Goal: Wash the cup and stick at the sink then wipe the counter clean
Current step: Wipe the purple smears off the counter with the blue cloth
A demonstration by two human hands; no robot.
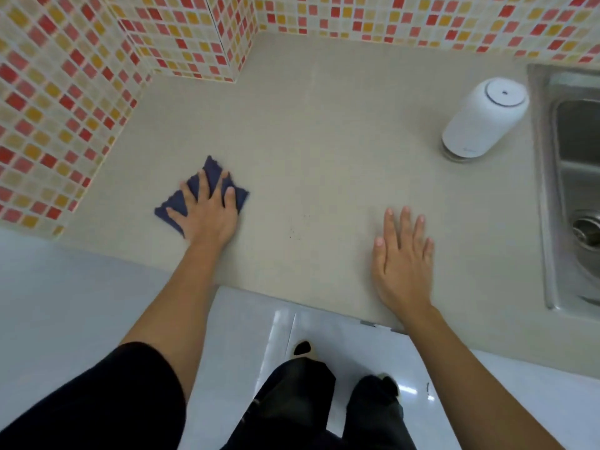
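My left hand [207,211] presses flat on a dark blue cloth [212,173] that lies on the beige counter [324,141], fingers spread over it. My right hand [401,254] rests palm down on the counter near its front edge, fingers apart and holding nothing. A few dark specks [297,227] dot the counter between the two hands. The steel sink [571,177] is at the right edge. No cup or stick is in view.
A white cylindrical device [483,118] with a rounded top stands on the counter just left of the sink. Mosaic tiled walls [81,76] bound the counter at the back and left, with a tiled corner [227,43] jutting out. White cabinet fronts [324,329] lie below.
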